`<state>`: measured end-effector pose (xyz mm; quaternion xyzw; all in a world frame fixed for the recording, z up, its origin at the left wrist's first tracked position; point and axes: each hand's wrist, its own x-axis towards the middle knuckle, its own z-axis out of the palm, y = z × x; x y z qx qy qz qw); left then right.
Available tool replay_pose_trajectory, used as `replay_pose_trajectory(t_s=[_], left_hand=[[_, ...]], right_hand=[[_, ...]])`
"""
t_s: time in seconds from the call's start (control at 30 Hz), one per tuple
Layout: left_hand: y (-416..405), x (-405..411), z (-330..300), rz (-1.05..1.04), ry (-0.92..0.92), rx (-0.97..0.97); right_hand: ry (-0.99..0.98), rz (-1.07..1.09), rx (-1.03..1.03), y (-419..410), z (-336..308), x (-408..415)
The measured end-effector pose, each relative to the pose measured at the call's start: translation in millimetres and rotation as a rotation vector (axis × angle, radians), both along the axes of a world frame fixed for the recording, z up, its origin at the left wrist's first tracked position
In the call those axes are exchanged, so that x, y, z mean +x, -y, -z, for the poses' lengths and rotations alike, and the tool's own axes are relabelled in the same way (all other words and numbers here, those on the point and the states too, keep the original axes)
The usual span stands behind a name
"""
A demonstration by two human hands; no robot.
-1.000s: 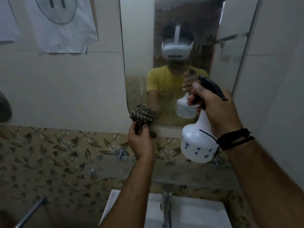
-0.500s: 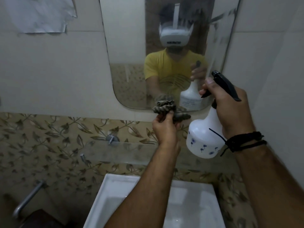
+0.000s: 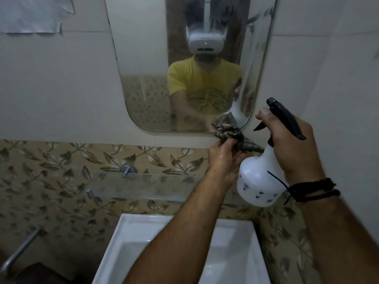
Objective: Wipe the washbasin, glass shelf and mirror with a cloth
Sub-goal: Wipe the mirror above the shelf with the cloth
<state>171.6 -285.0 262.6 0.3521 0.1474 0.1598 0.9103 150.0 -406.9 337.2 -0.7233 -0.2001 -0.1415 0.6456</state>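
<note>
My left hand [image 3: 224, 155] grips a bunched brown striped cloth [image 3: 227, 132] and holds it against the bottom right corner of the mirror [image 3: 147, 64]. A white spray bottle [image 3: 259, 181] with a black trigger head hangs in the grip of my right hand [image 3: 291, 144], just right of the cloth. The glass shelf [image 3: 141, 186] is fixed to the leaf-patterned tiles below the mirror. Under it stands the white washbasin [image 3: 131, 240], partly hidden by my forearms.
A metal pipe [image 3: 18, 255] juts out at the lower left. A sheet of paper [image 3: 34, 15] hangs on the wall at the top left. A plain wall [image 3: 348, 78] stands close on the right. A person in a yellow shirt shows in the mirror.
My left hand has slid the cloth rightward along the mirror's bottom edge, from its left corner to its right corner. The spray bottle has stayed in my right hand. The view has tilted down.
</note>
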Motion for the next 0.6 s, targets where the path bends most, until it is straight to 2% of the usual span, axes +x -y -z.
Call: replay_pose_trajectory(t_s=[0.2,0.33,0.47,0.6], left_hand=[[-17,-22,20,0.085,-0.045,-0.084],[-38,-39,30,0.054,-0.029,-0.107],[-67,-69,32,0.084,-0.025,0.003],[-100,-109,28,-0.003,0.096,0.105]], right_hand=[[0.012,-0.019,0.045,-14,5,-12],[-0.018,-0.051,0.075,-31,8,-21],[-0.013,-0.088,0.080,-58,8,-37],[0.023,-0.201,0.085,-98,6,-61]])
